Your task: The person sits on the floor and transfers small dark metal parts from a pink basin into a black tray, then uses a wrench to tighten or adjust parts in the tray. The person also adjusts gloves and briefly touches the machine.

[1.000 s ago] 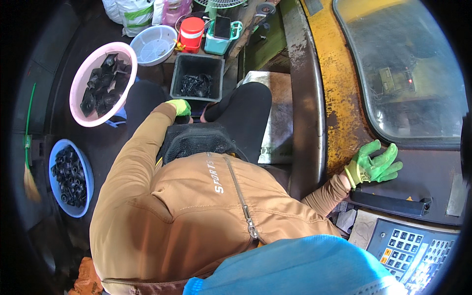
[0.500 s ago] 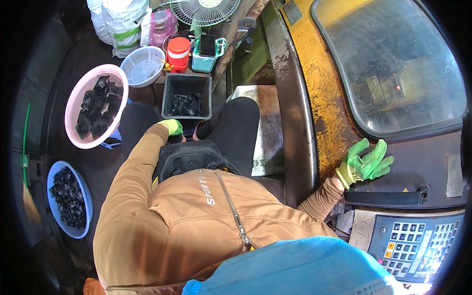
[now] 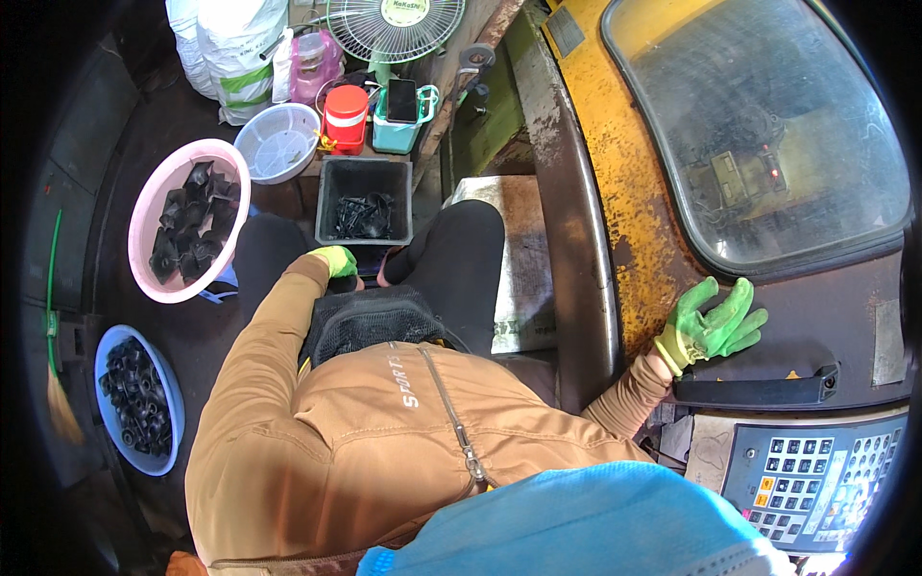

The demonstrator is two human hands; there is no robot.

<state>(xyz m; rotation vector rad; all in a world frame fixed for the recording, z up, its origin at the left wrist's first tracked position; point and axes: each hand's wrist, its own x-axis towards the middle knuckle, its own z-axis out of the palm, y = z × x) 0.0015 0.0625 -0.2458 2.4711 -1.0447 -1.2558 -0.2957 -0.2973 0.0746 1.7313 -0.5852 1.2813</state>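
Observation:
My right hand (image 3: 713, 326), in a green glove with a yellow cuff, lies with fingers spread on the dark lower part of a yellow machine door (image 3: 638, 206). Just below its wrist is the door's long black handle (image 3: 757, 389); the fingers are not around it. Between my knees is my left hand (image 3: 336, 261), gloved the same way. Only its back shows, and its fingers are hidden from view. Ahead of it stands a square black bin (image 3: 365, 240) with small thin black pieces (image 3: 365, 217) in the bottom.
On my left are a pink basin (image 3: 140, 230) of black moulded parts (image 3: 196, 216) and a blue basin (image 3: 173, 451) of smaller black parts. A white basket (image 3: 277, 144), red jug (image 3: 346, 120), phone (image 3: 401, 101) and fan (image 3: 394, 29) stand ahead. A keypad panel (image 3: 797, 480) is at lower right.
The view has shifted slightly, so the basins and bin sit a little lower in it. Both hands stay essentially where they were.

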